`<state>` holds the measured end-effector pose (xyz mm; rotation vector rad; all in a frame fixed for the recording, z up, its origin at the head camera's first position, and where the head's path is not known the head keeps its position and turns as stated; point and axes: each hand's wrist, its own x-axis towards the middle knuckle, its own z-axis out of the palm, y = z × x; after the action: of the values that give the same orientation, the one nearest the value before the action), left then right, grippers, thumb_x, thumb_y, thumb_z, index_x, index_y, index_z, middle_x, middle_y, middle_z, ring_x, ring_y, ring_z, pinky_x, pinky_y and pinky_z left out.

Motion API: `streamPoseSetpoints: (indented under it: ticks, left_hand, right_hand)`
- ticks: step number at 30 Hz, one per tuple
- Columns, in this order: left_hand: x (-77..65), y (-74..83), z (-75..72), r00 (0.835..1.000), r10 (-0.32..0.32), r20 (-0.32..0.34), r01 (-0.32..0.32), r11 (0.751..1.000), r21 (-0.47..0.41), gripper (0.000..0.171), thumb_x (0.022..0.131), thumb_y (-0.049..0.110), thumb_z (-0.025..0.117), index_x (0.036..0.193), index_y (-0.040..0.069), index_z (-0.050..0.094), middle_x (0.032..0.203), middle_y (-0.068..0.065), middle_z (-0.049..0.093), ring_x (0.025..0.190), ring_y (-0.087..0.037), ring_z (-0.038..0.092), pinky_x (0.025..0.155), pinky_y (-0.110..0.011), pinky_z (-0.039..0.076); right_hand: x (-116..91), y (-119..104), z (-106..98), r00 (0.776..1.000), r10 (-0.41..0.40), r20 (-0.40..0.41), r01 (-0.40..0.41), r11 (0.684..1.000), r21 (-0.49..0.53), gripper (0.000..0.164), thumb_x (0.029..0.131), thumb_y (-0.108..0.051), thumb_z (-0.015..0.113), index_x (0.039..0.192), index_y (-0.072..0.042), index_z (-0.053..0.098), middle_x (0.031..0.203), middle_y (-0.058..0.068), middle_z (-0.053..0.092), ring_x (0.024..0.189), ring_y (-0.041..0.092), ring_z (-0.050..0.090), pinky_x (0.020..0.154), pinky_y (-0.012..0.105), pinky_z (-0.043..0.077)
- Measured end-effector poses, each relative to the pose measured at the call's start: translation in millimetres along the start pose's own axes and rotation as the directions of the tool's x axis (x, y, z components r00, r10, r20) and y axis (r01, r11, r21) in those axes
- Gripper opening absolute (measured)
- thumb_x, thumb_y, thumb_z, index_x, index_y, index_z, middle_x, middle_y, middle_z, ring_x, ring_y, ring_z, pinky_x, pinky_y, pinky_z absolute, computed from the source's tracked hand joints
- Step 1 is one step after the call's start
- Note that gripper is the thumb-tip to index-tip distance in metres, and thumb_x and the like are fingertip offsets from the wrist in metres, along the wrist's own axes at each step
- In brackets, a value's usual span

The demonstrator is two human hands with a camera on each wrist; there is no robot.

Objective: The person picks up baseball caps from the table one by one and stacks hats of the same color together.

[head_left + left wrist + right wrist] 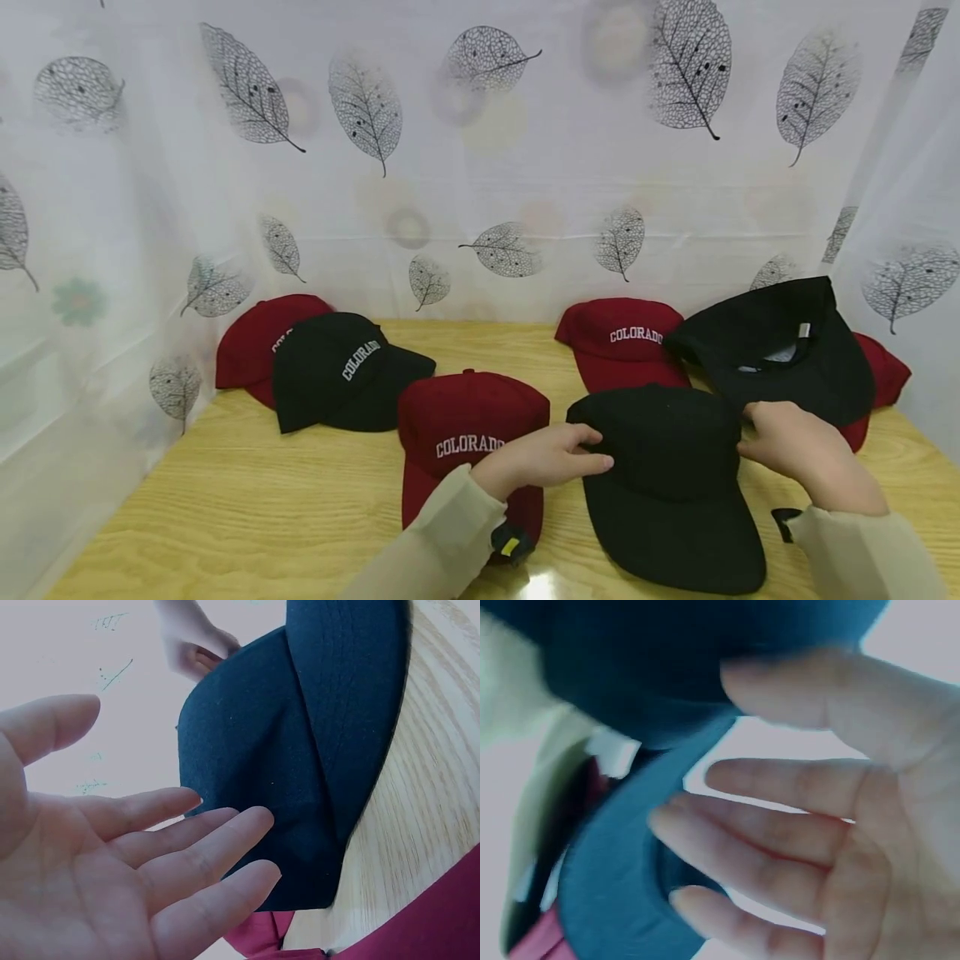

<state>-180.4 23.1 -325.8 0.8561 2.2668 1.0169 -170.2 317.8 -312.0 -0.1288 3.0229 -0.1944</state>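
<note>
A plain black baseball cap (660,450) stands with its brim toward me, between my two hands. My left hand (547,457) is at the left side of its crown. In the left wrist view the fingers (214,859) are spread and relaxed, in front of the black cloth. At the crown's right side is my right hand (802,450). The thumb (795,686) overlaps the edge of the dark cloth in the right wrist view; whether it presses there I cannot tell. The other fingers are loosely extended and hold nothing.
A red COLORADO cap (472,417) lies partly behind my left forearm. At back left a black COLORADO cap (337,375) overlaps a red one (255,342). Behind are another red cap (622,333), an overturned black cap (787,350), and red cloth (881,367). A leaf-print curtain (465,167) backs the table.
</note>
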Motion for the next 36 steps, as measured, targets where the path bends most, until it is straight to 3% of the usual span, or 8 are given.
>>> streamPoseSetpoints:
  ticks: [3,11,25,31,36]
  left_hand:
    - [-0.1,-0.2,-0.4,1.0,0.008,0.006,-0.008,1.0,0.007,0.046,0.09,0.031,0.05,0.125,0.001,0.047,0.124,-0.005,0.049,0.112,-0.011,0.044,0.089,-0.023,0.037]
    - [1.8,-1.6,0.6,0.999,0.03,0.023,-0.031,0.999,0.03,0.044,0.09,0.029,0.05,0.122,0.0,0.05,0.12,-0.004,0.051,0.11,-0.009,0.045,0.087,-0.021,0.038]
    - [1.9,-2.2,-0.1,0.999,0.036,0.031,-0.037,0.999,0.036,0.041,0.09,0.028,0.051,0.119,0.0,0.053,0.114,-0.003,0.055,0.102,-0.006,0.049,0.083,-0.02,0.04]
    - [3.0,-3.3,1.1,0.999,0.033,0.035,-0.034,0.999,0.031,0.04,0.09,0.028,0.051,0.119,0.0,0.053,0.113,-0.002,0.056,0.1,-0.005,0.05,0.081,-0.02,0.04]
    - [2.5,-3.5,1.2,0.999,0.031,0.032,-0.032,0.999,0.036,0.04,0.09,0.028,0.051,0.118,0.0,0.054,0.112,-0.002,0.056,0.099,-0.005,0.05,0.081,-0.02,0.041]
  right_hand:
    - [4,6,4,0.999,0.021,-0.03,-0.021,1.0,0.008,0.022,0.071,-0.019,0.068,0.074,-0.003,0.055,0.066,0.006,0.05,0.059,0.021,0.045,0.049,0.039,0.037]
    - [14,25,16,0.988,0.096,-0.119,-0.094,0.995,0.023,0.034,0.072,-0.024,0.069,0.08,0.005,0.053,0.075,0.026,0.054,0.063,0.038,0.053,0.047,0.047,0.04]
    - [23,34,24,0.982,0.111,-0.156,-0.105,0.993,0.043,0.029,0.071,-0.021,0.07,0.072,0.004,0.055,0.072,0.026,0.055,0.058,0.035,0.052,0.046,0.047,0.04]
    - [24,31,24,0.977,0.095,-0.19,-0.091,0.995,0.031,0.026,0.071,-0.017,0.07,0.069,0.004,0.055,0.067,0.022,0.054,0.054,0.032,0.051,0.044,0.046,0.039]
    - [22,26,24,0.966,0.098,-0.239,-0.09,0.995,0.046,0.023,0.075,-0.01,0.06,0.056,-0.005,0.049,0.053,0.01,0.045,0.046,0.024,0.042,0.039,0.038,0.033]
